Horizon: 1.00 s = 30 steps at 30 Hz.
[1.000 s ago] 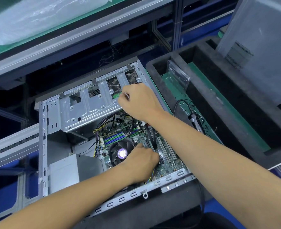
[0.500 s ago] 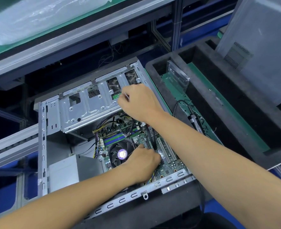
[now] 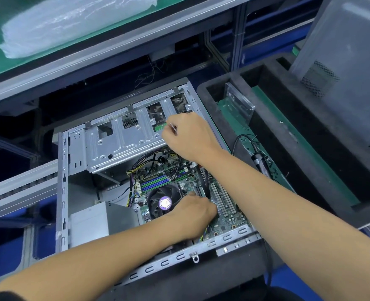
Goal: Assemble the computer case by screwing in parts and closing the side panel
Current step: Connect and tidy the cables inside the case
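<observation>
The open computer case (image 3: 63, 192) lies on its side in front of me. My right hand (image 3: 191, 137) sits at the right end of the silver drive cage (image 3: 119, 144), fingers curled round a thin silvery piece that pokes out by the thumb. My left hand (image 3: 194, 213) reaches down onto the motherboard (image 3: 227, 220) between the CPU fan (image 3: 164, 202) and the white expansion slots. Its fingers are curled downward and hidden. The grey side panel (image 3: 344, 68) leans upright at the far right.
A black foam tray (image 3: 273, 135) sits right of the case, with an electric screwdriver (image 3: 258, 161) and a clear plastic box (image 3: 239, 105) in it. A bundle of plastic wrap (image 3: 71, 20) lies on the green shelf above. Bundled cables cross the board under my right wrist.
Both hands stay almost where they were, the right at the drive cage and the left on the motherboard. Only small shifts show.
</observation>
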Tool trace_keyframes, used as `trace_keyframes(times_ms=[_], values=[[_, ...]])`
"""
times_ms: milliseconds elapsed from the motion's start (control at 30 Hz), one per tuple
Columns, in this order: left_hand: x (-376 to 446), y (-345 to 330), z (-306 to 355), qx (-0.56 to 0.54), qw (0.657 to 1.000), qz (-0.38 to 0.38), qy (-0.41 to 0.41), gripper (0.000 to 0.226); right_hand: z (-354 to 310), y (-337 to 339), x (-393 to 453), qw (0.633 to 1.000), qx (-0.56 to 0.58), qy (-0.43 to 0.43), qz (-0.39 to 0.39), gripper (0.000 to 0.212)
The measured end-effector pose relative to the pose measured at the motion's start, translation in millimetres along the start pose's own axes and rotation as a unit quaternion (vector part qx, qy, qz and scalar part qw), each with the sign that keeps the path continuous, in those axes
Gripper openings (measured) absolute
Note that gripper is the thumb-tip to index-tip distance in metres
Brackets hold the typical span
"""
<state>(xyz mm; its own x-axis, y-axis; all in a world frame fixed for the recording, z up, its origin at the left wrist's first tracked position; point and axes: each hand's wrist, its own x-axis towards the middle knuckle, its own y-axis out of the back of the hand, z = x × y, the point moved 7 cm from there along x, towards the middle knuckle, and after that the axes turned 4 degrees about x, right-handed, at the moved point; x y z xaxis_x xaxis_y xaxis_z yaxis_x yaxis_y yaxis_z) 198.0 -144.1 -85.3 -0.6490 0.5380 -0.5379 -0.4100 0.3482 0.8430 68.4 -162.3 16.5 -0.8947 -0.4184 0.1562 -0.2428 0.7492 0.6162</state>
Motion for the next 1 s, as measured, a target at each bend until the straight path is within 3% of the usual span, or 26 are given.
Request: trace_keyframes(times_ms=[233,300,433,633,733,867,1000], values=[[-9.3,8.8,-1.6,0.001,1.0,0.009,-0.006,0.016,-1.5,2.3,0.3,1.0,0.005,0.0,-0.001,0.039],[-13.9,14.9,-10.9,-0.035,0.998,0.043,0.012,0.004,-1.2,2.4,0.2,1.0,0.007,-0.003,-0.002,0.039],[-21.6,14.7,-27.0,-0.187,0.98,0.065,0.036,0.022,-0.5,2.1,-0.6,1.0,0.004,-0.004,-0.003,0.039],[-18.2,13.2,-24.2,-0.249,0.966,0.067,0.025,0.016,-1.0,1.3,-0.2,1.0,0.001,-0.001,-0.003,0.039],[-16.8,13.3,-26.8,-0.241,0.968,0.057,0.034,0.013,-1.0,1.1,-0.2,1.0,-0.003,-0.001,-0.002,0.039],[-15.7,9.9,-27.2,-0.197,0.978,0.055,0.041,0.033,0.1,0.4,0.4,1.0,-0.003,-0.001,-0.001,0.037],[-13.3,5.1,-21.2,-0.114,0.992,0.046,0.037,0.017,0.9,-0.3,1.0,1.0,-0.003,-0.002,-0.001,0.038]])
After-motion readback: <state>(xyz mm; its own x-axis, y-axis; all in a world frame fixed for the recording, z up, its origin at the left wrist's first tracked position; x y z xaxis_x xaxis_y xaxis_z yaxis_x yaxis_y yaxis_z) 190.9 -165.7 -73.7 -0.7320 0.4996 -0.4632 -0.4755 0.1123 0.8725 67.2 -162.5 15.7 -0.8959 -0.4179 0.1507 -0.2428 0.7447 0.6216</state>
